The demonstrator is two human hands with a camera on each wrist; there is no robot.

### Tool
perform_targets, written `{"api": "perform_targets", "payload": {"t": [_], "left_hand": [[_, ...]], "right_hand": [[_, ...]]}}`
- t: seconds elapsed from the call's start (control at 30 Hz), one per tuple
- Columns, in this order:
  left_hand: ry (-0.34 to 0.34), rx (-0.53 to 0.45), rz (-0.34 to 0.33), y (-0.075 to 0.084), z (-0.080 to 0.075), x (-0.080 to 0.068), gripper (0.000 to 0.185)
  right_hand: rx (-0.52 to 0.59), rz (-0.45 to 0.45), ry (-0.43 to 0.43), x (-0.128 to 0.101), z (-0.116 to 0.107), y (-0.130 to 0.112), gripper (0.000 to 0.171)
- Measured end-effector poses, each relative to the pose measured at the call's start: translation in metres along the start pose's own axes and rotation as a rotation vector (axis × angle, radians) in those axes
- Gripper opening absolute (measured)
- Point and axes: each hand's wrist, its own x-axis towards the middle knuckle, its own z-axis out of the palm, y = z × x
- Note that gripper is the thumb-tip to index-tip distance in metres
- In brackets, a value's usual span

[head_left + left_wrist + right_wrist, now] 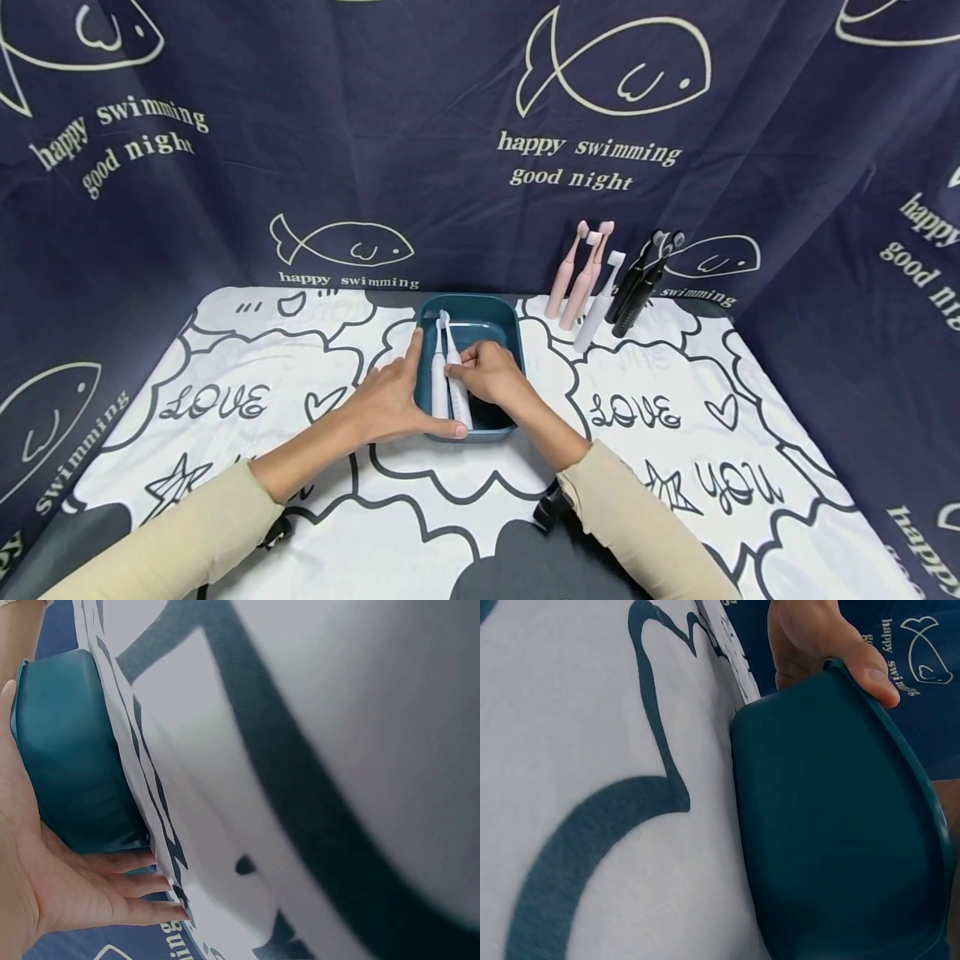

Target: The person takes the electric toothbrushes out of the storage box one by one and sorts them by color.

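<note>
A dark teal bin [483, 302] stands on the table with two white electric toothbrushes lying side by side in its left half. My right hand [491, 372] reaches into the bin and pinches the right-hand white toothbrush [460, 400] by its handle. Beside it lies the left-hand white toothbrush [439, 387], brush head toward the far wall. My left hand [393, 400] rests against the bin's left near corner, its fingers straight along the outside and its thumb across the near rim. In the left wrist view, those fingers [135, 885] extend past the bin's side wall [79, 757].
Behind and right of the bin stand several upright electric toothbrushes: pink ones [581, 287], a pale lavender one [596, 312] and black ones [641, 292]. A white patterned cloth [247, 400] covers the table. Dark blue fabric [420, 150] hangs behind and at both sides.
</note>
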Motion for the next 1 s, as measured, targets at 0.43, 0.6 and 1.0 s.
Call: {"api": "perform_targets", "payload": {"t": [0.43, 0.6, 1.0], "left_hand": [[-0.002, 0.004, -0.013, -0.0019, 0.0014, -0.0008, 0.172], [-0.001, 0.000, -0.005, -0.0016, 0.0005, -0.0005, 0.173], [-0.002, -0.001, 0.001, -0.0016, 0.0004, -0.0004, 0.172]], "right_hand": [[0.206, -0.037, 0.024, -0.0069, -0.0008, -0.0047, 0.029], [0.271, -0.064, 0.033, -0.0072, -0.0027, -0.0061, 0.030], [0.414, -0.079, 0.075, -0.0078, -0.0064, -0.0070, 0.034]]}}
